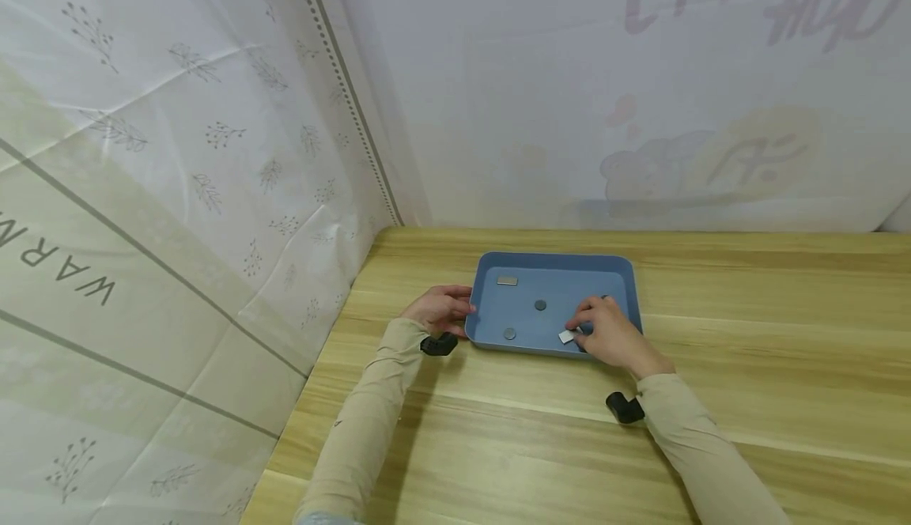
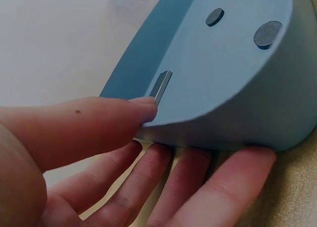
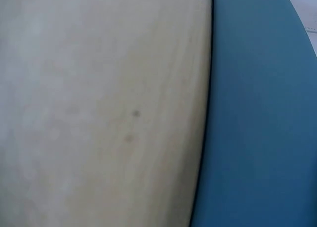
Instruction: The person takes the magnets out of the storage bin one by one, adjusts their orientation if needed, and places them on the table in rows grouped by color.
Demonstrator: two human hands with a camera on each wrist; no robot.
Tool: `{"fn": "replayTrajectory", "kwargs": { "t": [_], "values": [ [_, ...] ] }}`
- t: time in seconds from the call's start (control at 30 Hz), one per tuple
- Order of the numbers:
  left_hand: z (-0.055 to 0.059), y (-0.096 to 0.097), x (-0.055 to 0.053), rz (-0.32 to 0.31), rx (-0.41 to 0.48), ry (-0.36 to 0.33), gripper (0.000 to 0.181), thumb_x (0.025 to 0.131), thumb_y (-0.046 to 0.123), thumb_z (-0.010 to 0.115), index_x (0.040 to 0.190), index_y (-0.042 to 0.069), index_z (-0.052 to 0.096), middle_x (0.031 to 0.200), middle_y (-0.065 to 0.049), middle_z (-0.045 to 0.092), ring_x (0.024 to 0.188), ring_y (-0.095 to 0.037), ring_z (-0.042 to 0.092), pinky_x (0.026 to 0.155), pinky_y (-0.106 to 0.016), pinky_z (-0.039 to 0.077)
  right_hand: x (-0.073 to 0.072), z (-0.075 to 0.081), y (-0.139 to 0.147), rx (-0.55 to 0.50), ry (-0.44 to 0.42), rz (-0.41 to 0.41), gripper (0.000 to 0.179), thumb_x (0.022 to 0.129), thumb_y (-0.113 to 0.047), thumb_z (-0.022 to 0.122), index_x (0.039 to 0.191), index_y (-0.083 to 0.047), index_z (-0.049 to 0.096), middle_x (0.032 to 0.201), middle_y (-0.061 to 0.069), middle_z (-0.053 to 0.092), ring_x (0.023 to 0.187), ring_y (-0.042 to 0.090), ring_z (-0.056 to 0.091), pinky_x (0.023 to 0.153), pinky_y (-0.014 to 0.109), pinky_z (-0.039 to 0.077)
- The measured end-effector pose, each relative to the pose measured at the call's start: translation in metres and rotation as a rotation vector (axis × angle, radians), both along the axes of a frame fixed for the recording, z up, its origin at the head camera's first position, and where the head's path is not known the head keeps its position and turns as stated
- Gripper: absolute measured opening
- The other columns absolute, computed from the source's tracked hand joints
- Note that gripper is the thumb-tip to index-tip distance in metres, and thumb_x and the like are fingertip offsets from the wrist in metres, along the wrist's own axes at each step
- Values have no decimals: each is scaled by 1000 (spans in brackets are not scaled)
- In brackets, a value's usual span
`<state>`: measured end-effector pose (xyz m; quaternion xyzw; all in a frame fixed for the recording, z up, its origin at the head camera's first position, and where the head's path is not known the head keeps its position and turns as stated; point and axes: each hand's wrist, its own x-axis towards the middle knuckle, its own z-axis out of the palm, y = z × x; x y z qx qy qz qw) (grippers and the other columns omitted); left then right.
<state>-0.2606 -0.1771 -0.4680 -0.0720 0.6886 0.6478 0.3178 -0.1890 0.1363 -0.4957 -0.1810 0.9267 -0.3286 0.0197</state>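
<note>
A shallow blue tray (image 1: 527, 343) lies on the table. My left hand (image 1: 443, 307) holds its left end; in the left wrist view the thumb (image 2: 141, 109) lies over the rim and the other fingers touch the outer wall from below. Over the tray's front right part, my right hand (image 1: 605, 331) pinches a small white rectangular piece (image 1: 566, 337) between thumb and fingertips. Inside the tray lie a flat grey metal bar (image 1: 507, 281) at the back left, a dark grey disc (image 1: 540, 304) near the middle and a lighter grey disc (image 1: 509, 334) toward the front. The right wrist view does not show the right hand's fingers.
The wood-grain table (image 1: 498, 446) extends in front of the tray and to its right. A printed white cloth (image 1: 213, 153) hangs on the left, and another pale cloth (image 1: 512, 114) hangs behind the table. Black wrist mounts (image 1: 625, 408) sit at both cuffs.
</note>
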Motion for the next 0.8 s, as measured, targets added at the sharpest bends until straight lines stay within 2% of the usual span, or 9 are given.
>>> {"fn": "replayTrajectory", "kwargs": {
  "t": [0.3,0.43,0.8],
  "values": [
    [-1,0,0,-6,-8,6,55,91,-8,54,144,-2,39,134,-28,53,96,-23,64,64,-37,59,2,3,0,19,-12,-16,10,85,-9,71,92,-14,77,110,10,59,101,30,45,82,46,44],
    [-1,0,0,-7,-6,8,55,91,-7,55,144,-3,40,134,-29,52,98,-24,63,67,-38,60,2,4,-1,30,-10,-18,10,86,-9,69,91,-14,75,109,9,59,100,30,45,82,47,45],
    [-2,0,0,6,-7,7,54,90,-7,56,142,-2,42,126,-23,58,95,-22,64,65,-37,59,2,7,-2,90,-3,-29,9,85,-9,69,91,-15,71,107,6,58,92,24,41,73,37,43]
  ]
}}
